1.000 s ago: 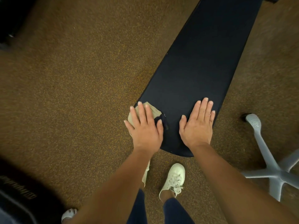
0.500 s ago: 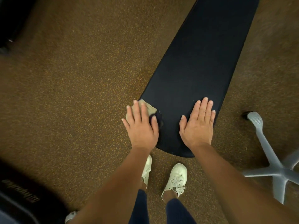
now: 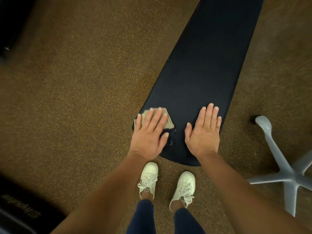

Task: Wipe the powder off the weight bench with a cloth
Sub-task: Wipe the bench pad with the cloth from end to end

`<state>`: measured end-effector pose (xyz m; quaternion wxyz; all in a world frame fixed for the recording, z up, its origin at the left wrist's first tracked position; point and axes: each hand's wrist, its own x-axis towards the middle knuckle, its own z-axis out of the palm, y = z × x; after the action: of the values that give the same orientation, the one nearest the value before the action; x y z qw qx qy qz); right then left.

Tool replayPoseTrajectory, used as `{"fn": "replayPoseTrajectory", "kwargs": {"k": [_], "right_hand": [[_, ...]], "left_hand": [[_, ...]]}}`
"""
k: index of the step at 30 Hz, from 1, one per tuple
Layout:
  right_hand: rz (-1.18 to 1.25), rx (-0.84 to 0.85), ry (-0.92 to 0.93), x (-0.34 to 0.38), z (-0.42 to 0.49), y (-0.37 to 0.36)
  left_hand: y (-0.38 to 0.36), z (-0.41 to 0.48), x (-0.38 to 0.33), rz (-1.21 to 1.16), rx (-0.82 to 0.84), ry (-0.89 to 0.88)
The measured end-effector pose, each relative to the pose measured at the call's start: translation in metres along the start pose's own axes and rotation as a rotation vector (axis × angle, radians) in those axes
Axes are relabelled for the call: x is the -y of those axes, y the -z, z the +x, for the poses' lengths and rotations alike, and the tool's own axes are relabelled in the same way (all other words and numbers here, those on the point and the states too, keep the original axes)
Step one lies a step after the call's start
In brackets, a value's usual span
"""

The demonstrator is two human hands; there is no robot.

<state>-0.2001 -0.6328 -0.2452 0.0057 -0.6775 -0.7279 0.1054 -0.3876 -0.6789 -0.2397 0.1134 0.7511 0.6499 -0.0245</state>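
Observation:
A long dark navy weight bench (image 3: 202, 68) runs from the top right down to a rounded end in front of me. A beige cloth (image 3: 168, 121) lies on the bench's near left edge. My left hand (image 3: 149, 134) lies flat on the cloth with its fingers spread, pressing it onto the pad; a dark part of the cloth shows by the thumb. My right hand (image 3: 204, 130) rests flat and empty on the bench to the right of the cloth. I see no powder on the dark surface.
Brown speckled floor surrounds the bench. A grey star-shaped chair base (image 3: 287, 174) stands at the right. My white shoes (image 3: 183, 189) stand just before the bench end. Dark equipment (image 3: 22, 210) sits at the lower left, and another dark object (image 3: 8, 27) at the upper left.
My left hand has slid the cloth along the bench's left edge, first outward to the left, then back in. The right hand has stayed flat in place.

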Motion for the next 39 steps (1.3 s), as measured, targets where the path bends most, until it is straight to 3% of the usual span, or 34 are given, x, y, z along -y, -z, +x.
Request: {"fn": "replayPoseTrajectory", "kwargs": {"k": [4, 6, 11, 13, 15, 19, 20, 23, 28, 30, 34, 36, 39], "right_hand": [[-0.007, 0.007, -0.003, 0.0, 0.0, 0.0], [-0.006, 0.006, -0.002, 0.0, 0.0, 0.0], [0.01, 0.003, 0.004, 0.0, 0.0, -0.001], [0.004, 0.003, 0.001, 0.0, 0.0, -0.001], [0.003, -0.001, 0.001, 0.0, 0.0, -0.001], [0.014, 0.004, 0.004, 0.0, 0.0, -0.002], [0.016, 0.006, 0.006, 0.0, -0.001, -0.001], [0.016, 0.019, 0.016, -0.002, 0.0, 0.0], [0.015, 0.022, 0.023, -0.003, 0.0, 0.002], [0.009, 0.021, 0.018, -0.002, 0.0, 0.001], [-0.004, 0.029, 0.01, -0.002, -0.001, 0.0], [-0.008, 0.033, 0.007, -0.002, -0.001, 0.001], [-0.012, 0.039, 0.009, -0.002, -0.001, 0.001]], "left_hand": [[0.01, 0.049, -0.007, -0.053, -0.029, 0.421], [0.009, 0.05, -0.024, -0.046, -0.034, 0.493], [0.004, -0.007, -0.026, 0.012, 0.095, -0.035], [0.006, -0.005, -0.003, 0.056, 0.093, -0.161], [0.007, 0.01, 0.008, 0.073, 0.059, -0.12], [0.004, 0.025, -0.033, -0.024, -0.009, 0.309], [0.001, 0.022, -0.047, -0.032, -0.006, 0.348], [-0.005, 0.002, -0.063, -0.006, 0.052, 0.185], [0.005, 0.001, -0.005, 0.101, 0.105, -0.232], [0.008, 0.012, 0.007, 0.108, 0.059, -0.159], [0.002, 0.011, -0.042, -0.038, -0.012, 0.304], [-0.004, -0.005, -0.065, -0.055, 0.027, 0.259], [-0.003, -0.015, -0.046, 0.006, 0.095, -0.033]]}}
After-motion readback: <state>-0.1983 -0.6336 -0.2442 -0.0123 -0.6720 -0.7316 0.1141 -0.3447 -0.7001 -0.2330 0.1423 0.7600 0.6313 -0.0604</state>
